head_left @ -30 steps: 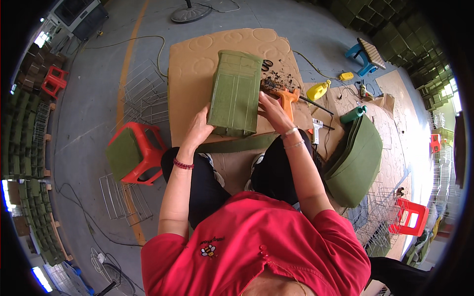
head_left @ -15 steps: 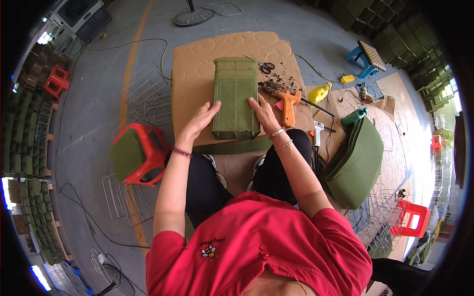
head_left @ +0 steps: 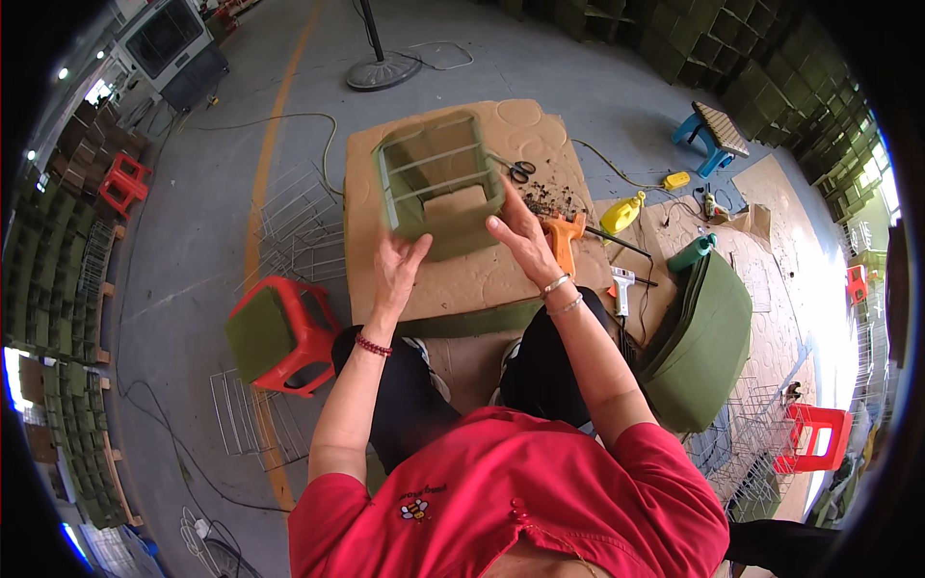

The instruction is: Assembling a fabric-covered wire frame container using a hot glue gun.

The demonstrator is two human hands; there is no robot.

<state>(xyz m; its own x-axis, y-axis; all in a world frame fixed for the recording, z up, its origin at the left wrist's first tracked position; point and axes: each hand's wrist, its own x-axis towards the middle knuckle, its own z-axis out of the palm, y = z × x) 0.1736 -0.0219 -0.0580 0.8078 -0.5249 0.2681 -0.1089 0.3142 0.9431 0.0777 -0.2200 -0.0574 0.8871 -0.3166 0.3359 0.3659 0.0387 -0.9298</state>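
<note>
Above the cardboard-topped work surface [head_left: 366, 270], a green fabric-covered wire-frame box [head_left: 453, 243] is tilted, so its hollow inside and several cross wires show. My left hand [head_left: 398, 268] is closed on its near left side, thumb on the near wall and fingers partly hidden behind it. At the right side my right hand [head_left: 520, 234] grips it, thumb toward the near wall and fingers along the side. Right of the box lie black-handled scissors [head_left: 521, 171], dark scraps [head_left: 551, 200] and an orange glue gun [head_left: 563, 241].
A red stool [head_left: 306, 323] with a green panel [head_left: 260, 335] stands left. On the right are a yellow bottle [head_left: 621, 213], a white glue gun [head_left: 622, 280], a green bottle [head_left: 692, 252] and stacked green panels [head_left: 703, 337]. Wire frames [head_left: 246, 414] lie on the floor.
The box has been lifted and turned from standing on the cardboard to a tilt that shows its inside. My hands, flat along its sides before, now grip it. The view has shifted slightly.
</note>
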